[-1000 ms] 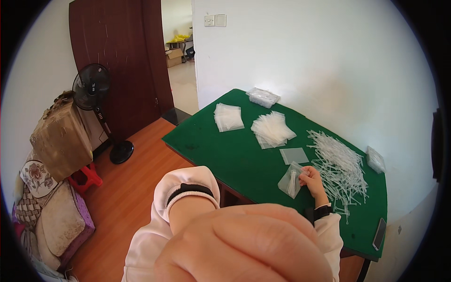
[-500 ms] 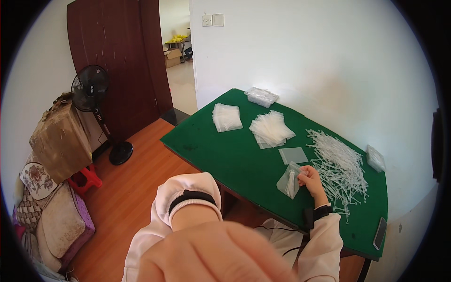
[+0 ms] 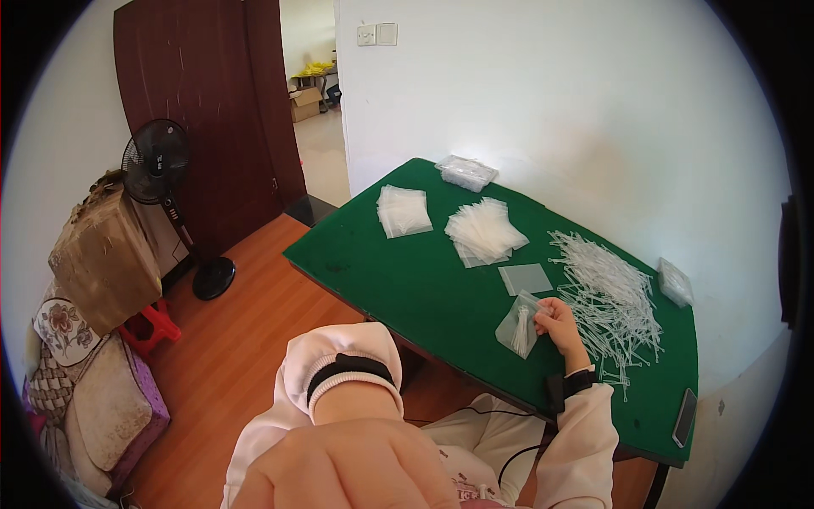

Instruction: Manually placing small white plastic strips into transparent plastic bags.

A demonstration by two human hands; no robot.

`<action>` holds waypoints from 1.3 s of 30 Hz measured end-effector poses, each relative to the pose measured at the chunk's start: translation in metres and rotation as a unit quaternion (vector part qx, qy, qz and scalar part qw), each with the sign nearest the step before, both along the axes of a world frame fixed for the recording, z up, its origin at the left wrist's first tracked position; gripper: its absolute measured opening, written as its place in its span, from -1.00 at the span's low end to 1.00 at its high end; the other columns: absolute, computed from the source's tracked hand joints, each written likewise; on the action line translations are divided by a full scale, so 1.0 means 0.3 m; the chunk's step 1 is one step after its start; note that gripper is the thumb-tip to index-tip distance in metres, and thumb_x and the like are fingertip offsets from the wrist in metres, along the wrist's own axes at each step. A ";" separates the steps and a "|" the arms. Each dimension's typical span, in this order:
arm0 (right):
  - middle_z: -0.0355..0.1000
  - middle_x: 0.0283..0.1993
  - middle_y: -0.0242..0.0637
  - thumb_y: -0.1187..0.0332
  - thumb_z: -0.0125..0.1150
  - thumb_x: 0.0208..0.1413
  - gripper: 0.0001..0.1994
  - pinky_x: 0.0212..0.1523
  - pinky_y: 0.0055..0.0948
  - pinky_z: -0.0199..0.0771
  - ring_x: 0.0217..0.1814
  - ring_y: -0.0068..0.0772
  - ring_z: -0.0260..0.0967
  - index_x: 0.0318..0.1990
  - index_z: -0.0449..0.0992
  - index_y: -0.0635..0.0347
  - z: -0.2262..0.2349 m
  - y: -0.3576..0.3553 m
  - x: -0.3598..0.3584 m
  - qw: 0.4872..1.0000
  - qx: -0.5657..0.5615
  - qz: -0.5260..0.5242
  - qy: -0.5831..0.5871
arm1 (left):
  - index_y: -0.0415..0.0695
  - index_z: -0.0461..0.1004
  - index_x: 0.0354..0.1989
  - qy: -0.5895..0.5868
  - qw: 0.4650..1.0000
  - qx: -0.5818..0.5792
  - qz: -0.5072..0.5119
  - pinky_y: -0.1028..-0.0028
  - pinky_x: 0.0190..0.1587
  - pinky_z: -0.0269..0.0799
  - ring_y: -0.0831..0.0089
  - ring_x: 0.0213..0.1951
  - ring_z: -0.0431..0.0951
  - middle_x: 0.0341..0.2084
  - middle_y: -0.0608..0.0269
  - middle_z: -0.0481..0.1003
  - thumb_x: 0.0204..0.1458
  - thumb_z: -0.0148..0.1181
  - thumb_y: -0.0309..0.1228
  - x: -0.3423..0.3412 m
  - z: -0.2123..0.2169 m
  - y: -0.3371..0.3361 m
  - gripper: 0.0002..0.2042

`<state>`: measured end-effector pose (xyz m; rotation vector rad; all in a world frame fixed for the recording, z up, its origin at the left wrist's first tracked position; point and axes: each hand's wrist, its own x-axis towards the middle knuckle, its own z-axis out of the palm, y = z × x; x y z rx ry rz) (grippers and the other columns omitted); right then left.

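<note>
My right hand (image 3: 555, 321) is closed on the upper right corner of a small clear plastic bag (image 3: 514, 334), just above the green tabletop. Inside that bag is a bunch of thin whitish plastic sticks. A large heap of similar clear thin sticks (image 3: 604, 293) spreads to the right of the hand. Just beyond the held bag lies a single flat clear bag (image 3: 526, 279). My left hand (image 3: 348, 471) is raised close to the camera at the lower edge, knuckles showing. Its fingertips are cut off, so their grip is hidden.
Two fanned stacks of clear bags, the left stack (image 3: 404, 211) and the middle stack (image 3: 483, 232), lie on the green table (image 3: 373, 271). Packed bundles (image 3: 465, 172) sit at its far edge and right side. A phone (image 3: 685, 417) rests near the right corner. A fan (image 3: 161, 165) stands left.
My left hand has shifted left and down in the picture, uncovering more of my lap. My right hand still grips the bag. The whole view has shifted slightly.
</note>
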<state>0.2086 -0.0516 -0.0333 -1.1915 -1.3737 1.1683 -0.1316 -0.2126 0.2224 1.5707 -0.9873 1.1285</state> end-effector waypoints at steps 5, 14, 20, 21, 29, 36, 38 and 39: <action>0.36 -0.50 -0.39 0.53 0.11 -0.08 -0.78 -0.55 -0.66 0.31 -0.57 -0.62 0.29 -0.22 0.34 0.25 0.002 0.000 0.008 1.000 -0.002 -0.005 0.003 | 0.00 0.35 0.02 0.041 0.998 0.043 -0.020 0.47 -0.10 0.46 0.31 -0.20 0.52 -0.16 0.11 0.45 0.09 -0.02 -0.41 -0.008 0.025 0.020 -0.71; 0.38 -0.50 -0.38 0.54 0.11 -0.09 -0.76 -0.55 -0.65 0.33 -0.59 -0.61 0.29 -0.20 0.35 0.23 -0.028 -0.001 0.022 1.000 -0.002 -0.018 -0.016 | -0.17 0.13 0.12 -0.199 0.908 0.114 0.350 0.18 -0.06 0.35 0.18 -0.01 0.34 -0.01 -0.01 0.26 -0.11 0.21 -0.39 0.112 0.102 0.132 -0.42; 0.36 -0.49 -0.37 0.53 0.11 -0.09 -0.77 -0.54 -0.63 0.33 -0.55 -0.60 0.31 -0.22 0.33 0.24 -0.018 -0.005 0.019 1.000 0.002 0.000 0.007 | -0.23 0.23 0.07 -0.239 0.904 -0.066 0.347 0.45 0.00 0.22 0.47 -0.09 0.37 -0.09 0.21 0.35 -0.20 0.13 -0.59 0.131 0.190 0.380 -0.47; 0.36 -0.49 -0.38 0.54 0.11 -0.09 -0.77 -0.54 -0.64 0.33 -0.55 -0.60 0.30 -0.21 0.33 0.24 -0.013 0.001 0.012 1.000 0.005 0.003 0.011 | -0.20 0.19 0.10 -0.164 0.891 -0.021 0.422 0.41 -0.03 0.26 0.42 -0.07 0.35 -0.06 0.18 0.33 -0.14 0.12 -0.56 0.127 0.148 0.436 -0.47; 0.37 -0.48 -0.40 0.56 0.11 -0.09 -0.74 -0.53 -0.66 0.32 -0.54 -0.63 0.30 -0.18 0.33 0.22 -0.002 -0.002 0.017 1.000 0.016 0.014 0.005 | -0.30 0.34 -0.10 0.438 0.767 0.084 0.461 0.39 -0.18 0.38 0.36 -0.26 0.46 -0.31 0.09 0.44 -0.16 0.22 -0.15 0.445 -0.617 0.851 -0.48; 0.37 -0.48 -0.40 0.59 0.11 -0.10 -0.72 -0.54 -0.66 0.31 -0.55 -0.63 0.29 -0.17 0.32 0.23 0.011 -0.023 -0.010 0.999 0.018 0.030 0.022 | -0.32 0.37 -0.15 0.557 0.732 -0.068 0.386 0.45 -0.41 0.42 0.33 -0.46 0.49 -0.38 0.06 0.46 -0.23 0.26 -0.15 0.564 -0.808 0.839 -0.46; 0.36 -0.51 -0.38 0.60 0.12 -0.12 -0.70 -0.55 -0.64 0.31 -0.56 -0.61 0.29 -0.16 0.30 0.26 0.012 -0.026 -0.002 0.999 0.022 0.012 0.046 | -0.30 0.38 -0.17 0.561 0.742 -0.159 0.329 0.50 -0.45 0.42 0.38 -0.50 0.48 -0.40 0.12 0.45 -0.22 0.28 -0.18 0.583 -0.805 0.840 -0.50; 0.36 -0.51 -0.38 0.60 0.12 -0.12 -0.70 -0.55 -0.64 0.31 -0.56 -0.61 0.29 -0.16 0.30 0.26 0.007 -0.021 0.011 0.999 0.023 0.003 0.046 | -0.29 0.39 -0.18 0.563 0.744 -0.201 0.297 0.52 -0.48 0.41 0.41 -0.52 0.48 -0.41 0.15 0.45 -0.21 0.29 -0.20 0.597 -0.802 0.840 -0.52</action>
